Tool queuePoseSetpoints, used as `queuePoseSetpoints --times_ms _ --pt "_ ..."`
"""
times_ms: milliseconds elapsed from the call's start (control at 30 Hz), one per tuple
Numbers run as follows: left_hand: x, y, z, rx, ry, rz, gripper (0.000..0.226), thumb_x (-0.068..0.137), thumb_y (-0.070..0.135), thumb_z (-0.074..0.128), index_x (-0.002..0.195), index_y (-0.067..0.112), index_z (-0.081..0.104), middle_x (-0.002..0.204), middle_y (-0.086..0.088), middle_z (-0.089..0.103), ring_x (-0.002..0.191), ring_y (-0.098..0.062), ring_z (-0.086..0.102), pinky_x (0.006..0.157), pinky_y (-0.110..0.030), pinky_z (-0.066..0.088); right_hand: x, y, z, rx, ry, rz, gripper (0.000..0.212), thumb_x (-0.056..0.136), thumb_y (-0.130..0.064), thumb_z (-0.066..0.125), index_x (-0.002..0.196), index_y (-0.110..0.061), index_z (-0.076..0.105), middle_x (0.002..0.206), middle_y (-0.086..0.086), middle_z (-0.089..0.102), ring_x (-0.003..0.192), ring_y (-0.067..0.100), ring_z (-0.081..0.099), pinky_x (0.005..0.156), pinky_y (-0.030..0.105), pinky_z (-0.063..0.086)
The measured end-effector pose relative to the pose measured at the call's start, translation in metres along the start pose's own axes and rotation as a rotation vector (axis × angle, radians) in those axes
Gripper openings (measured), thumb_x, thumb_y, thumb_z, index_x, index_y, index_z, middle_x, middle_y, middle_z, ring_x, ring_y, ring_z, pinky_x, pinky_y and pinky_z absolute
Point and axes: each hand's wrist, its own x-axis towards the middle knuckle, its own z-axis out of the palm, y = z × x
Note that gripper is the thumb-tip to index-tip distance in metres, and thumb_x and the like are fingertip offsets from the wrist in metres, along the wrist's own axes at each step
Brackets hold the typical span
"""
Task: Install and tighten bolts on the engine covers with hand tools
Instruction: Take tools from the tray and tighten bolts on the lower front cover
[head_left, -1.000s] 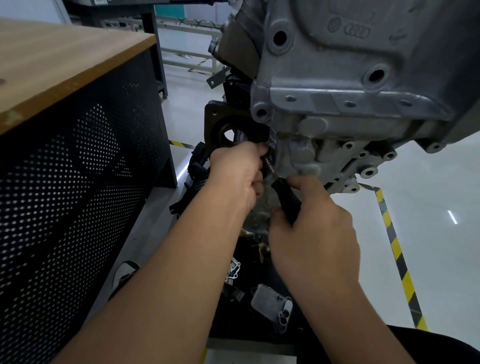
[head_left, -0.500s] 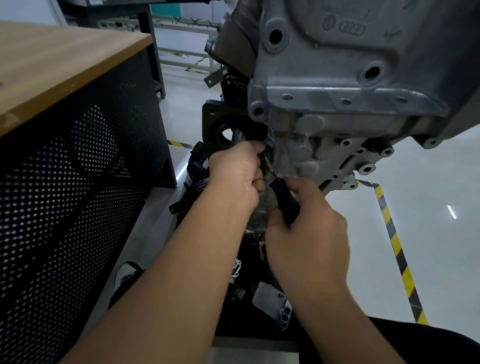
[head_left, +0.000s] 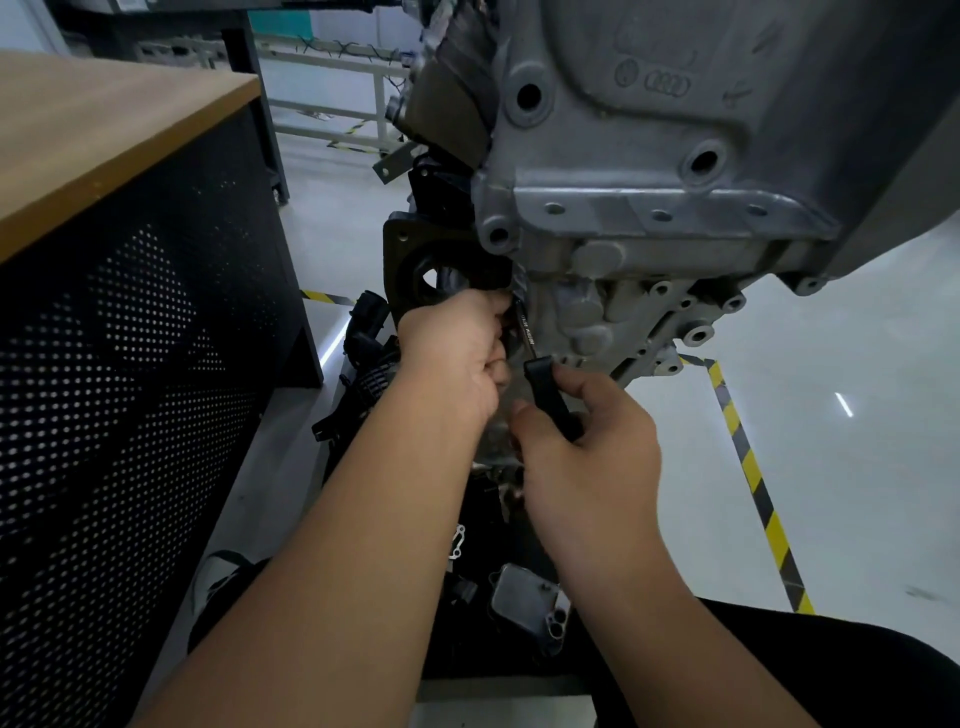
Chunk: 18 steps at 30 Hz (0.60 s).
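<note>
Grey cast-aluminium engine block (head_left: 649, 171) hangs overhead beside a wood-topped black perforated cabinet (head_left: 130, 312). Right hand (head_left: 587, 457) grasps a black-handled ratchet wrench (head_left: 545, 389); left hand (head_left: 452, 353) curls at its head, hiding the bolt.

An automotive workshop or training bay is showing here. A bare cast-aluminium engine block (head_left: 649, 171), stamped with manufacturer logos and dotted with open bolt holes, is hanging raised above the floor. A workbench (head_left: 104, 135) with a wooden top and black perforated-metal side panels is standing at the left. A glossy pale floor (head_left: 857, 415) is carrying yellow-and-black hazard tape (head_left: 748, 457) marking off the work zone. Loose engine parts, among them a grey metal housing (head_left: 527, 605) and a thin gasket (head_left: 457, 543), are lying below the block. White railings (head_left: 332, 88) are running across the background.
</note>
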Motion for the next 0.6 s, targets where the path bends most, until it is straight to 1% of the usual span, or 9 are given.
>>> queuePoseSetpoints --times_ms 67,200,267,333,400,500,600 --pt "-0.0006 -0.0005 0.0004 -0.012 0.011 0.008 0.024 0.093 0.007 0.065 0.077 0.017 0.05 0.058 0.003 0.039 0.031 -0.006 0.024 0.032 -0.015 0.017 -0.0005 -0.0001 -0.0021 -0.057 -0.004 -0.021 0.034 0.089 -0.012 0.072 0.08 -0.043 0.061 0.061 -0.019 0.068 0.044 0.0 0.057 0.042 0.01 0.038" --pt "-0.0004 -0.0017 0.0 -0.045 0.006 0.005 0.022 0.092 0.006 0.066 0.078 0.016 0.052 0.058 0.002 0.039 0.031 -0.006 0.025 0.033 -0.015 0.017 -0.0035 0.0005 -0.0012 -0.094 -0.003 -0.051 0.037 0.088 -0.012 0.074 0.08 -0.046 0.06 0.07 -0.026 0.07 0.053 0.0 0.062 0.046 0.007 0.04" --pt "0.0001 -0.003 0.0001 -0.051 0.006 0.005 0.022 0.092 0.006 0.067 0.079 0.016 0.052 0.057 0.002 0.039 0.031 -0.006 0.025 0.034 -0.015 0.017 -0.003 0.0012 -0.0013 -0.113 0.006 -0.073 0.037 0.088 -0.012 0.073 0.082 -0.046 0.06 0.069 -0.023 0.07 0.05 0.001 0.06 0.045 0.009 0.04" --pt "0.0004 -0.0042 0.0004 -0.052 0.011 0.011 0.022 0.091 0.006 0.068 0.079 0.016 0.053 0.057 0.001 0.04 0.031 -0.007 0.025 0.034 -0.015 0.018 -0.0018 0.0021 -0.0017 -0.123 0.012 -0.082 0.034 0.088 -0.013 0.073 0.084 -0.044 0.061 0.065 -0.017 0.07 0.044 0.002 0.054 0.042 0.013 0.04" --pt "0.0005 -0.0045 0.0008 -0.06 0.012 0.014 0.021 0.091 0.006 0.069 0.081 0.015 0.054 0.057 0.001 0.04 0.031 -0.007 0.025 0.034 -0.015 0.018 -0.0012 0.0028 -0.0017 -0.121 0.012 -0.083 0.034 0.089 -0.013 0.073 0.084 -0.044 0.061 0.064 -0.015 0.069 0.043 0.002 0.051 0.041 0.015 0.039" --pt "-0.0006 -0.0054 0.002 -0.08 0.021 0.017 0.021 0.09 0.006 0.07 0.079 0.015 0.054 0.056 0.001 0.04 0.029 -0.006 0.025 0.034 -0.014 0.018 -0.0029 0.0028 0.0002 -0.127 0.004 -0.092 0.033 0.089 -0.013 0.072 0.084 -0.044 0.062 0.066 -0.019 0.069 0.046 0.002 0.057 0.045 0.011 0.039" --pt "-0.0021 -0.008 0.004 -0.08 0.042 0.038 0.026 0.09 0.006 0.07 0.072 0.014 0.054 0.053 0.001 0.04 0.028 -0.006 0.026 0.034 -0.013 0.018 -0.0058 0.0047 0.002 -0.109 -0.003 -0.068 0.029 0.09 -0.011 0.07 0.087 -0.039 0.066 0.065 -0.018 0.069 0.049 0.001 0.06 0.047 0.009 0.04"
